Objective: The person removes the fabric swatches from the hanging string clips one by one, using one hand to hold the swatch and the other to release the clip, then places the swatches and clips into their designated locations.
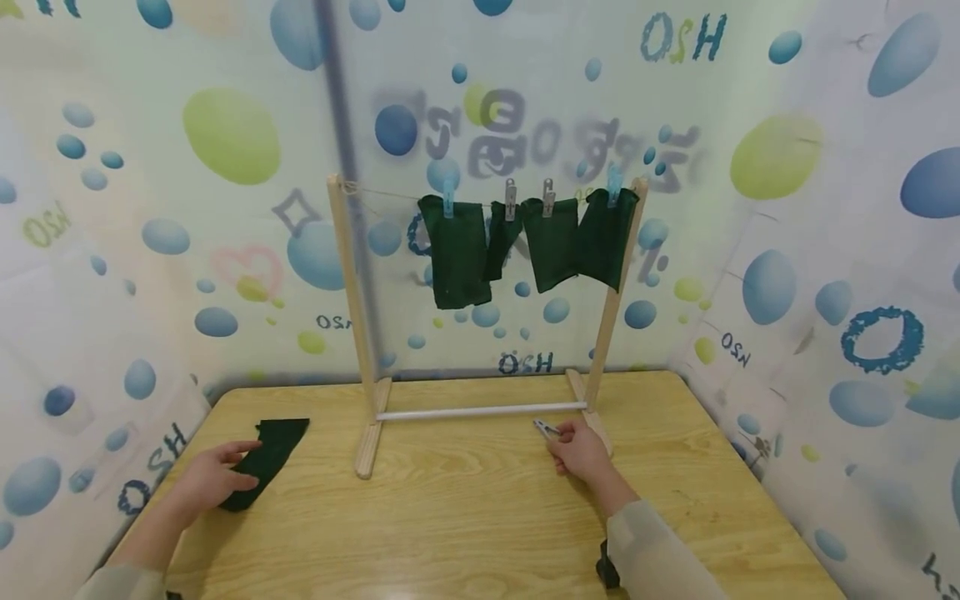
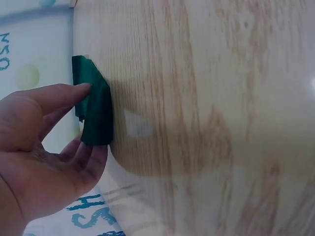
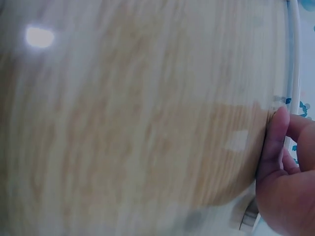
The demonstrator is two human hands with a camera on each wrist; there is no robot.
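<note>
Left of the wooden clothesline rack, the left grip loosely holds dark green cloth, thumb and fingers parted; likely light, limp, best pinched by corners. Near the rack's right end, the right grip pinches a clothespin.

One cloth left of the clothesline frame, further cloths on its line, a clothespin before its crossbar

Pale sheeting printed with blue and green ovals and H2O lettering stands along the far, left and right edges of the wood-grain table. A dark vertical band crosses it behind the far edge; glare whitens the tabletop.
</note>
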